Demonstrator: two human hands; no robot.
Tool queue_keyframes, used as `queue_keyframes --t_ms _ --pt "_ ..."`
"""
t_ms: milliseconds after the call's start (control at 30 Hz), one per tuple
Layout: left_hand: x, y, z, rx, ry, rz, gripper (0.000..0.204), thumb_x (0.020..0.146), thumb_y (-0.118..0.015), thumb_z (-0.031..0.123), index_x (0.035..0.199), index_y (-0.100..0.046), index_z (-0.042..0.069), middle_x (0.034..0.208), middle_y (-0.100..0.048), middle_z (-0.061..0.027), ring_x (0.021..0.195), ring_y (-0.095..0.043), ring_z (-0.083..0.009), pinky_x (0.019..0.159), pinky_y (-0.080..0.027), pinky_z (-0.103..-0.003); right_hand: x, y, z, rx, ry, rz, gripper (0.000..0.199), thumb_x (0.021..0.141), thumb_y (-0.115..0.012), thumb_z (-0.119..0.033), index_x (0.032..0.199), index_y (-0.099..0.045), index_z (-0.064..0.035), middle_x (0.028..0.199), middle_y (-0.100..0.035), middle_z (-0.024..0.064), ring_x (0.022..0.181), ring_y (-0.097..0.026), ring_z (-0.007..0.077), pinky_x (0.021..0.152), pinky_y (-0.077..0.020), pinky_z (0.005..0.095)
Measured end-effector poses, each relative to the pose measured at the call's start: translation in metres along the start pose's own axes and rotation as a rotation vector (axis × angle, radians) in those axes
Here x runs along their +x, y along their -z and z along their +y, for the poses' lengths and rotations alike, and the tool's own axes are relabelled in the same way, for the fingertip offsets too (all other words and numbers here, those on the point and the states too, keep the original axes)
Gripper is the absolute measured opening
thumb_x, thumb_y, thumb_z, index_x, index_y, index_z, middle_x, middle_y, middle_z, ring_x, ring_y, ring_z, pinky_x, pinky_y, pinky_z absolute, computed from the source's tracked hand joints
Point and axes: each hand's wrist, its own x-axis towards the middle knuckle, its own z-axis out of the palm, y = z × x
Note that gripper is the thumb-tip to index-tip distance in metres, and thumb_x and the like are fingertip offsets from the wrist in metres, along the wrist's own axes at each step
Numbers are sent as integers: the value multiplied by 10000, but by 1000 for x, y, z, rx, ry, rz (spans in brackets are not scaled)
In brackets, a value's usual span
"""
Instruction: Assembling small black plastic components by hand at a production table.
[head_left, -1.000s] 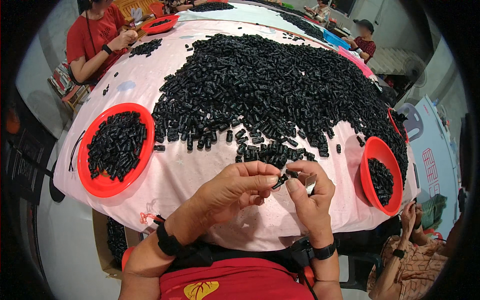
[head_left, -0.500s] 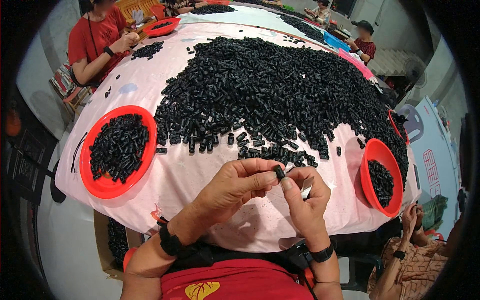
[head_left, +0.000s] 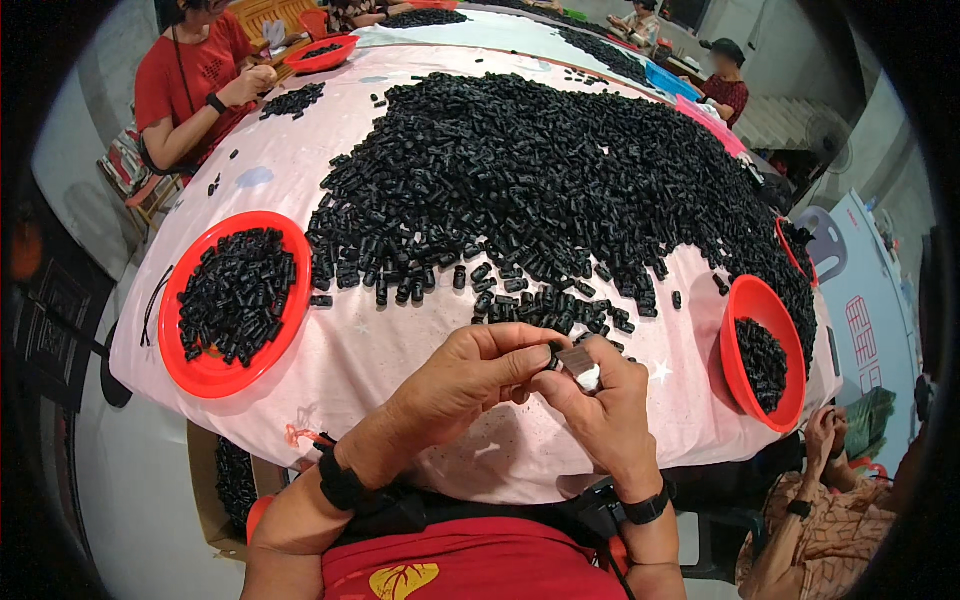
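Workshop: shared sorting table (head_left: 400,330), parts heap (head_left: 540,170)

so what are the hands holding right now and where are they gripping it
The left hand pinches a small black piece by its end between thumb and fingertips. The right hand holds a small pale, silvery thing at its lower part; what it is cannot be told.

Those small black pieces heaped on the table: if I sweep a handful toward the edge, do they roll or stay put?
The black pieces look like short hard cylinders, so loose ones probably roll. The pink cloth may slow them. Heaped, they would likely slide together rather than scatter.
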Motion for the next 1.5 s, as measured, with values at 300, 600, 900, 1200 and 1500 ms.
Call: queue_keyframes --t_ms 300,600,900,1200,1500 --pt "0 1 -1 14 25 -30 336 917 -569 173 1210 -552 10 1004 -641 -31 830 -595 -72 707 -480 -208 1 0 6 -109 16 -7 399 748 -752 -373 796 -594 -10 602 -612 127 518 -627 218 456 -465 299" --pt "1 3 -3 40 4 -24 340 918 -567 183 1205 -556 1 1059 -634 -49 896 -592 -87 780 -471 -234 1 -1 8 -150 40 -17 399 751 -740 -384 855 -622 -17 625 -630 129 541 -645 250 463 -478 313" --pt "3 4 -8 22 24 17 320 916 -566 175 1188 -573 5 1071 -632 -45 946 -584 -86 785 -468 -222 2 -2 9 -207 68 -18 404 768 -721 -384 893 -637 -8 617 -619 128 510 -624 255 445 -459 324" --pt "1 -1 -4 -7 52 48 329 912 -574 177 1194 -570 9 1068 -630 -44 954 -585 -83 828 -471 -224 3 -3 15 -222 98 5 408 773 -711 -397 882 -640 -10 603 -612 122 499 -614 250 436 -450 322" --pt "1 0 -3 -29 25 -9 348 910 -574 153 1210 -548 -21 1094 -626 -76 929 -604 -102 818 -487 -242 1 -1 14 -199 76 4 445 722 -744 -424 872 -641 -18 612 -622 113 524 -635 241 456 -475 313"
